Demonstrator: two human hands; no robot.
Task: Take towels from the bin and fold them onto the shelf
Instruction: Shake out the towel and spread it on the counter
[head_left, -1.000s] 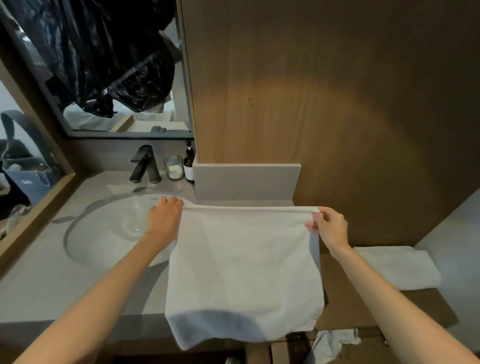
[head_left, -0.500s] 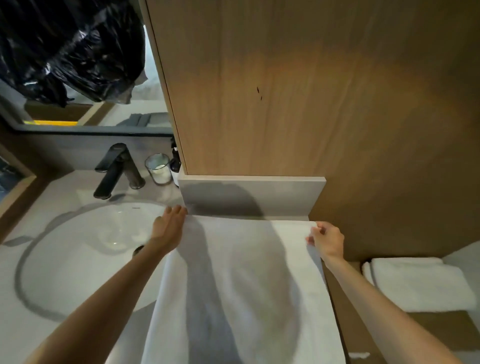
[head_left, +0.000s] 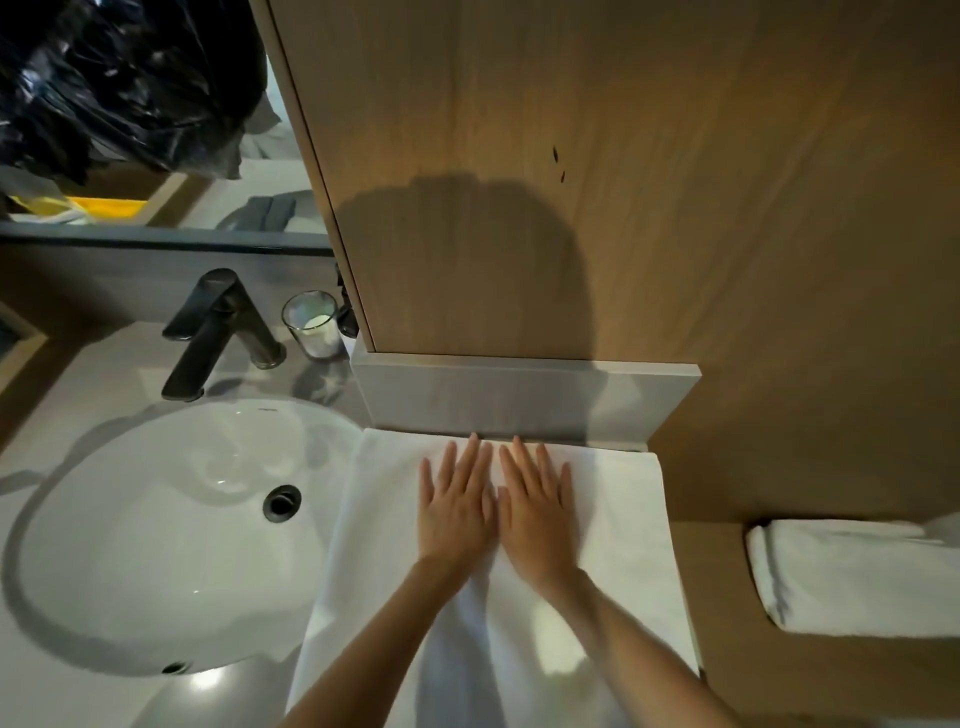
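- Location of work: a white towel (head_left: 613, 499) lies spread on the worktop (head_left: 104, 374) just right of the sink (head_left: 130, 519). Its far edge sits against the grey upstand (head_left: 519, 400).
- The towel's near end runs out of view at the bottom, so its full length cannot be checked. Its left edge lies at or just over the sink rim.
- Left hand (head_left: 457, 512): flat on the towel, fingers straight and together, gripping nothing.
- Right hand (head_left: 537, 512): likewise flat, palm down, touching the left hand at the thumb side. Both rest near the towel's far edge, around its middle.
- Step in hand, as judged: smoothing the cloth before a fold.
- Recommended method: sweep both palms outward from the centre to the side edges, with light, even pressure, so creases are pushed off the cloth and not trapped.
- Keep the far edge square to the upstand, since a skewed edge will give an uneven fold.
- Risk: the left side may slip into the sink. The tap (head_left: 213, 332) and glass (head_left: 311, 325) stand well apart from the towel.
- Destination: one folded towel (head_left: 857, 577) lies on the lower wooden shelf (head_left: 727, 649) to the right. The bin is not in view.
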